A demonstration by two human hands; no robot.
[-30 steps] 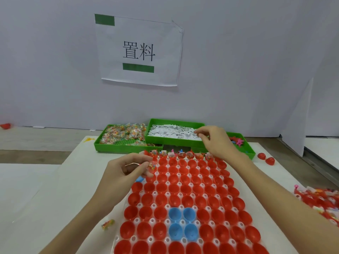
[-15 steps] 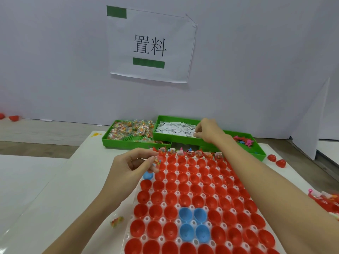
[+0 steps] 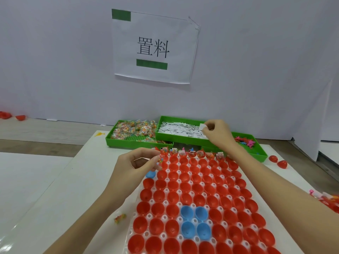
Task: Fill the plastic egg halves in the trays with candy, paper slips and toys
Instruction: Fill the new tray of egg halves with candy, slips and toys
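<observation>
A pale wall [image 3: 256, 61] backs a white tabletop [image 3: 55, 189], and a paper sign [image 3: 154, 46] with two green bars and black characters hangs on the wall at 12 o'clock. On the tabletop lies a clear tray [image 3: 194, 202] packed with red egg halves [image 3: 199, 187], their open sides up, with four blue halves [image 3: 194, 221] grouped at 6 o'clock and one more blue half [image 3: 150, 174] at the tray's left edge. The far row of halves [image 3: 190, 154] already holds candy, slips and small toys; the rows nearer the person look unfilled. Beyond the tray stand three green bins: the candy bin [image 3: 117, 142] at 11 o'clock with wrapped sweets, the slip bin [image 3: 165, 132] at 12 o'clock heaped with white paper slips [image 3: 180, 130], resting partly over the others, and the toy bin [image 3: 260, 153] at 1 o'clock with pink and blue toys [image 3: 244, 142]. The right hand [image 3: 218, 133] reaches over the slip bin, its fingers [image 3: 209, 126] pinching a white slip [image 3: 202, 126] lifted just above the heap. The left hand [image 3: 135, 167] hovers at the tray's far left corner, fingers [image 3: 157, 162] curled and pinching a small candy packet [image 3: 161, 160] over the halves there. A loose candy [image 3: 120, 218] lies on the tabletop at 8 o'clock, just left of the tray. Two closed red eggs [image 3: 278, 161] sit at 3 o'clock beside the toy bin, and more filled red pieces [image 3: 328, 199] show at the right edge.
</observation>
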